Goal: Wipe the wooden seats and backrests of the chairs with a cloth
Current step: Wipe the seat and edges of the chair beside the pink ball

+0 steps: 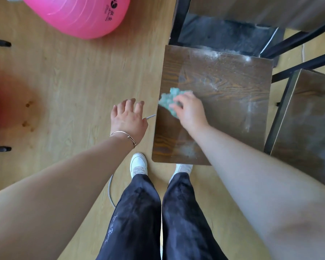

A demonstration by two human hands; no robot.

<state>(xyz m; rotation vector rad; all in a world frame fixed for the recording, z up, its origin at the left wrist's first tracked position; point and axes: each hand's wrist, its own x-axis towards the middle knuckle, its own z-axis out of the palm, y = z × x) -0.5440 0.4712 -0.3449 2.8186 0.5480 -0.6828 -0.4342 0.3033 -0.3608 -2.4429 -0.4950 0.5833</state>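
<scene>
Head view: the second chair seat (306,117) is cut off at the right edge, and the right hand (190,109) covers much of the teal cloth (168,101). That hand presses the bunched cloth, fingers curled on it, onto the near chair seat (223,94) by its left edge. The left hand (129,119) hovers over the floor (64,87) just left, fingers spread, holding nothing.

Bright even daylight, pale glare on the chair seat (223,87) beyond the right hand (189,109), this hand and the cloth (168,101) blurred, 2 forearms (45,184) stretched by wide-angle distortion near the edges.

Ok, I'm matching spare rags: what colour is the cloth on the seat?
The cloth is pale teal; head view.
</scene>
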